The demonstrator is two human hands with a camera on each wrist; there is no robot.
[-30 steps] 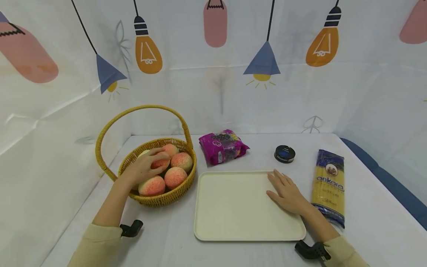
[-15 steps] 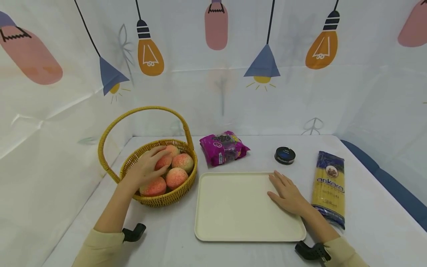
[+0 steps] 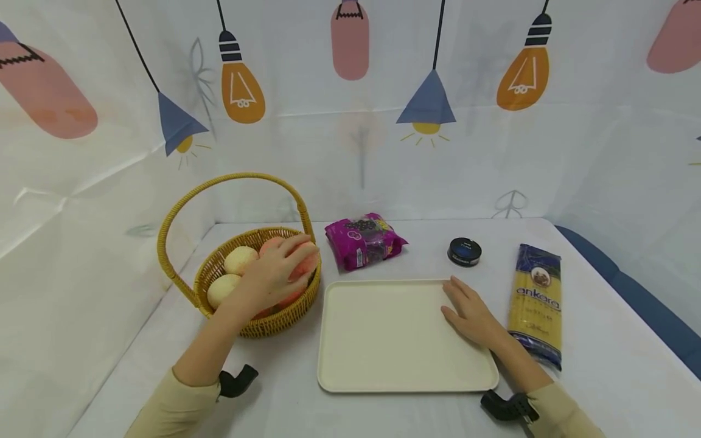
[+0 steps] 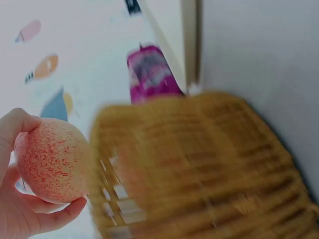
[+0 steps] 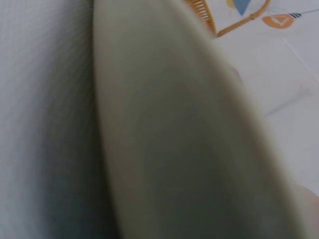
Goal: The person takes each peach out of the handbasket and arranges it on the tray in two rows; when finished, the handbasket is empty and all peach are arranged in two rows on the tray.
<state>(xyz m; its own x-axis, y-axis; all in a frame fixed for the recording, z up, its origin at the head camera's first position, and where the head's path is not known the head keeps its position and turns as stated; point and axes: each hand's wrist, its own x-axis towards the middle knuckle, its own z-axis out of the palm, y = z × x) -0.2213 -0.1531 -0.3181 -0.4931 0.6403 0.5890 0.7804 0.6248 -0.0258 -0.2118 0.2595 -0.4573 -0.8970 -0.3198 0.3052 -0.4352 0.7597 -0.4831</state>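
In the head view my left hand point(image 3: 268, 277) reaches over the yellow wicker basket point(image 3: 292, 316). It grips a pink, speckled peach point(image 4: 52, 162), which the left wrist view shows between thumb and fingertips, right beside the basket's woven wall. Two pale round fruits point(image 3: 241, 260) show at the basket's left side; more pink peaches are partly hidden under the hand. My right hand point(image 3: 473, 319) rests with straight fingers on the right side of a cream tray point(image 3: 400, 340). Close up, the tray's blurred side fills most of the right wrist view.
A purple snack packet point(image 3: 364, 240) lies behind the tray. A round dark tin point(image 3: 464, 252) stands behind the right hand. To the right lies a yellow and blue pasta pack point(image 3: 537, 304). The basket's tall handle point(image 3: 235, 176) arches up behind the left hand.
My left hand has moved right across the basket, uncovering the pale fruits and covering the pink peaches on the right. The right hand stays on the tray.
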